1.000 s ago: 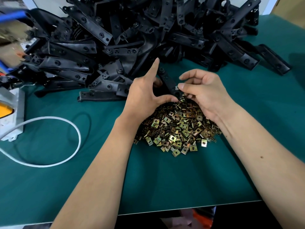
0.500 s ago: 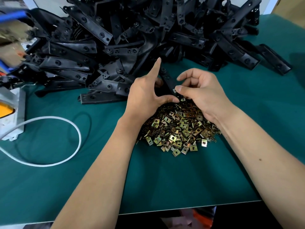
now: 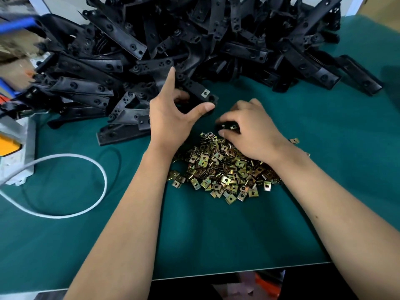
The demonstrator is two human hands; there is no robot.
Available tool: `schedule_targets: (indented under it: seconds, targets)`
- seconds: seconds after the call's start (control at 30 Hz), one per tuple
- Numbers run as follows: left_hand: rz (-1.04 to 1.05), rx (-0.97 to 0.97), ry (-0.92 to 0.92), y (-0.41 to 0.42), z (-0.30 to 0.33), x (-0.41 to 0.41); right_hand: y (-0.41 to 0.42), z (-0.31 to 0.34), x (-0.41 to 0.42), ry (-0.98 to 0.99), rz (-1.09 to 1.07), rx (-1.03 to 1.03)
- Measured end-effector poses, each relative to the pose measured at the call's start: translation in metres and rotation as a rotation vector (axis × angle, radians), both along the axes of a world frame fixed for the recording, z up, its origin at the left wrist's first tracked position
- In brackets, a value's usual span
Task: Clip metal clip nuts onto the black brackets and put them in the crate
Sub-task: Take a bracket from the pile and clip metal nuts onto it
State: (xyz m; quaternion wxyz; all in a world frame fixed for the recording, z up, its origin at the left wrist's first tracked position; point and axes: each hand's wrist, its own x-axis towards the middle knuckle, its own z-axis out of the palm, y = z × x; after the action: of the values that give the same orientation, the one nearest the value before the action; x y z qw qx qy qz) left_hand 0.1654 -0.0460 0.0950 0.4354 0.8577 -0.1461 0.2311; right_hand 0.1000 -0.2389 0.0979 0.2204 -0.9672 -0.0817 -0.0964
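Left hand [image 3: 171, 118] grips black bracket [image 3: 195, 92] — right hand [image 3: 253, 128] pinches clip nut [image 3: 232, 127].

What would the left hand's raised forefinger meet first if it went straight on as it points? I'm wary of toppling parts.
Probably the pile of black brackets: the left hand's forefinger points up into it, though depth is unclear.

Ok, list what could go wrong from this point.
1. The left hand holds the bracket by thumb and fingers only, so the fitted clip nut end may twist when the next clip is pushed on.
2. The right hand digs in the clip nut pile; strays already lie at its edge and more could scatter.
3. The bracket heap leans close and may slide.
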Motion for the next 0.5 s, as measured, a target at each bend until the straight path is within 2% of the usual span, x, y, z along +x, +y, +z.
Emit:
schedule_targets:
  seconds: [0.4, 0.5]
  targets:
    - [-0.07, 0.046, 0.007, -0.0012, -0.0022, -0.0026, 0.0029, 0.0039, -0.0012, -0.015, -0.015, 0.052]
    - [-0.118, 0.088, 0.009, -0.0022, -0.002, -0.0038, 0.0005, 0.0065, -0.0023, -0.084, -0.053, 0.183]
